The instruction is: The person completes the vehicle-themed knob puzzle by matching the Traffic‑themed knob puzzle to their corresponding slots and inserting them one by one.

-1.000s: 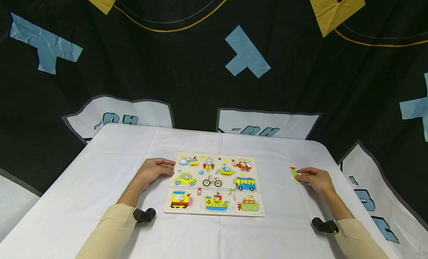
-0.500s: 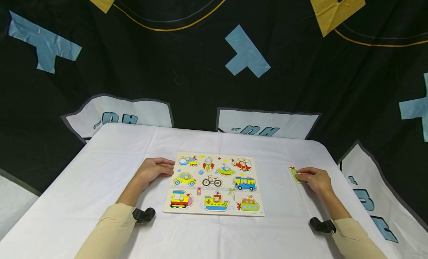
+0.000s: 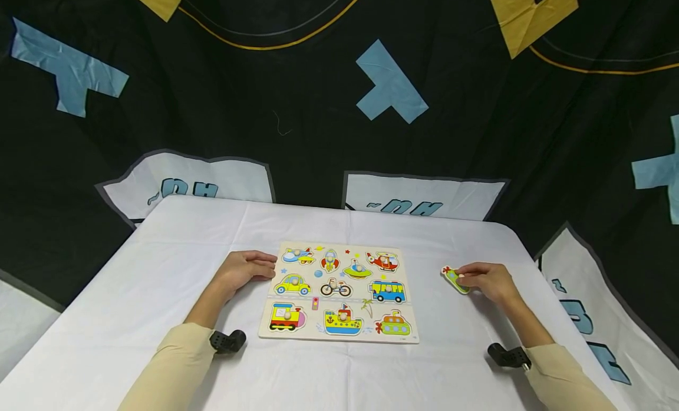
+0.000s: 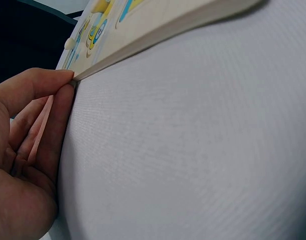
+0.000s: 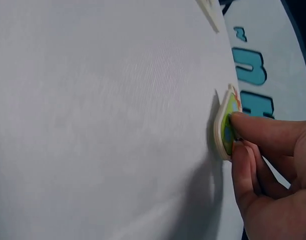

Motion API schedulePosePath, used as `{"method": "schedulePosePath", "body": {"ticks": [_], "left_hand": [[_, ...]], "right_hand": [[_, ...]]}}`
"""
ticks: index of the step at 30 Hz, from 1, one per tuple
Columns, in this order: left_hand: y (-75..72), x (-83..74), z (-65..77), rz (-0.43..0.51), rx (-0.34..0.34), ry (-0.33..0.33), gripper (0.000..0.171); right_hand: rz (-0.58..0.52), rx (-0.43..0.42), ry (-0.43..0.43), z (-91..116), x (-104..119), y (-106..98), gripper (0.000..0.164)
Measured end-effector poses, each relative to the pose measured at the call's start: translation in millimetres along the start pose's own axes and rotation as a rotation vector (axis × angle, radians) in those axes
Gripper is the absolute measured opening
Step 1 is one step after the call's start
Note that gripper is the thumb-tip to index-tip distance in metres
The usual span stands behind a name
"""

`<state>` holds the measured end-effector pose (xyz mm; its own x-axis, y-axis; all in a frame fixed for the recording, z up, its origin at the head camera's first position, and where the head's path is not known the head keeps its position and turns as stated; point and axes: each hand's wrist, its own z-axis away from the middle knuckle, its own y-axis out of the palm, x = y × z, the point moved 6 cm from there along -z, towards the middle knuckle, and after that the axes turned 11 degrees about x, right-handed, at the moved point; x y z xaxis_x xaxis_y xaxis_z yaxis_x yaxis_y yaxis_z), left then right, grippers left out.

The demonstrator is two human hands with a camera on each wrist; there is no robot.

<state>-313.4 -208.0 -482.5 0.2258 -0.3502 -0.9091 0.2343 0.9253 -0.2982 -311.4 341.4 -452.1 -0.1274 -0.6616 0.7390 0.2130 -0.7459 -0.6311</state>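
Note:
A wooden puzzle board [image 3: 361,302] with colourful vehicle pictures lies flat on the table. My left hand [image 3: 246,269] is at its left edge, with fingertips touching the rim near a corner in the left wrist view. Off to the right of the board, my right hand [image 3: 490,280] pinches a small green puzzle piece [image 3: 455,280] with a red propeller, a submarine shape. The right wrist view shows that puzzle piece [image 5: 226,127] tilted on its side between thumb and fingers, its shadow falling on the cloth. Part of the printed face is covered by the thumb.
A white cloth [image 3: 159,269] covers the table. Vehicle pieces with round knobs sit in the board, among them a bus [image 3: 388,291] and a train [image 3: 287,317]. Behind the table hangs a black curtain [image 3: 307,122] with blue and yellow shapes.
My right hand has moved left towards the board with the submarine piece, which has turned and now leans more to the left. The left hand and board have stayed put.

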Motion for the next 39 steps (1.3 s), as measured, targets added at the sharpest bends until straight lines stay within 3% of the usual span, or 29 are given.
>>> {"method": "schedulePosePath", "body": {"ticks": [13,24,31,39], "left_hand": [[1.0,0.4,-1.8,0.016,-0.013,-0.021,0.042],[0.5,0.4,-2.0,0.013,-0.014,-0.015,0.042],[0.0,2.0,-2.1,0.016,-0.011,-0.010,0.043],[-1.1,1.2,-0.7,0.025,-0.011,-0.010,0.043]], "right_hand": [[-0.005,0.148,-0.076,1,37,28,0.028],[0.022,0.369,-0.180,7,67,59,0.021],[-0.018,0.519,-0.209,14,82,82,0.021],[0.018,0.648,-0.250,24,95,104,0.019]]}}
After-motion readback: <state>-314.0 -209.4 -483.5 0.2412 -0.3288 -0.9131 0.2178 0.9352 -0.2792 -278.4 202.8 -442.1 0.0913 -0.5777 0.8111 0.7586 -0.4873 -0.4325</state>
